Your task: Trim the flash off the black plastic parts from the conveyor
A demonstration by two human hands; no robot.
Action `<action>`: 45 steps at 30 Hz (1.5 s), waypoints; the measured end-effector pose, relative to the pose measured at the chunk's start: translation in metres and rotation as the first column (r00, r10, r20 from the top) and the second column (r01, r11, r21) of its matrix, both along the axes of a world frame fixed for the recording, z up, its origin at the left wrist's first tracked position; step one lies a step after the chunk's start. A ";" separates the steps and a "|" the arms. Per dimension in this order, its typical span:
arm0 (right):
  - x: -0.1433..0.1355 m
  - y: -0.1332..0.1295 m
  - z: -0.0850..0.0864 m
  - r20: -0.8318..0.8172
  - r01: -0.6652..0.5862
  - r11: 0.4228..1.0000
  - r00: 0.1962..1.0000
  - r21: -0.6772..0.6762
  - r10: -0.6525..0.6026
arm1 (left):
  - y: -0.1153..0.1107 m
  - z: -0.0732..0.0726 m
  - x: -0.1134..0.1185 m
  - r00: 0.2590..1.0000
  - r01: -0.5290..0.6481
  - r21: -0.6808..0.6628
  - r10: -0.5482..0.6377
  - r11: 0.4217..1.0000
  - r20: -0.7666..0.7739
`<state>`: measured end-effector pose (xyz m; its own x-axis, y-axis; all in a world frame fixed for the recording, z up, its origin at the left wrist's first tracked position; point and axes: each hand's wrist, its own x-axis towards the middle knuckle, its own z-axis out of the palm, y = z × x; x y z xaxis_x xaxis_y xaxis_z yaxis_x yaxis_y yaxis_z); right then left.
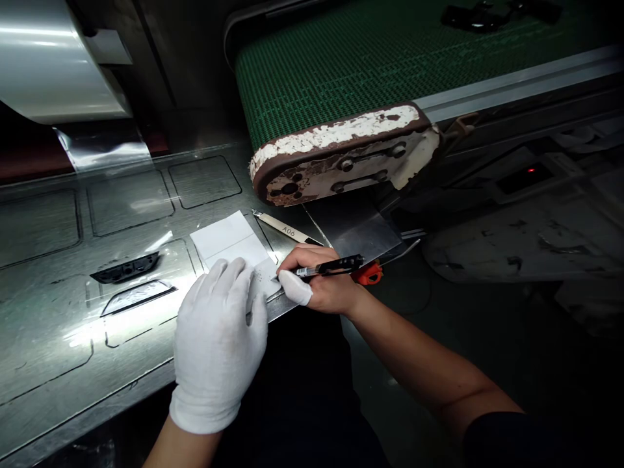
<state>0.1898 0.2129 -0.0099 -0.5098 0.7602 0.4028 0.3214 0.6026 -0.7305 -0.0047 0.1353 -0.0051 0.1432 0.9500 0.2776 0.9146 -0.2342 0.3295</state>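
My left hand (pixel 219 338), in a white glove, lies flat on a sheet of white paper (pixel 227 240) at the edge of the metal table. My right hand (pixel 326 286) is closed around a black pen (pixel 336 265), its tip down at the paper's right corner, where small marks show. A white fingertip cover sits on one finger of that hand. Just beyond the paper lies a pale utility knife (pixel 285 227) marked A06. To the left rest a black plastic part (pixel 127 266) and a flat dark-edged piece (pixel 136 298).
A green conveyor belt (pixel 341 71) with a chipped white end plate (pixel 346 156) juts over the table (pixel 39 364). Dark parts (pixel 472 18) lie on the belt. At the upper left hangs a roll of clear film (pixel 53 58). An orange object (pixel 369 273) shows behind my right wrist.
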 end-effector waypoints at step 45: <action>0.000 -0.001 -0.001 -0.013 0.044 0.999 0.999 0.006 -0.044 | 0.000 0.001 0.001 1.000 0.013 0.002 -0.013 1.000 -0.010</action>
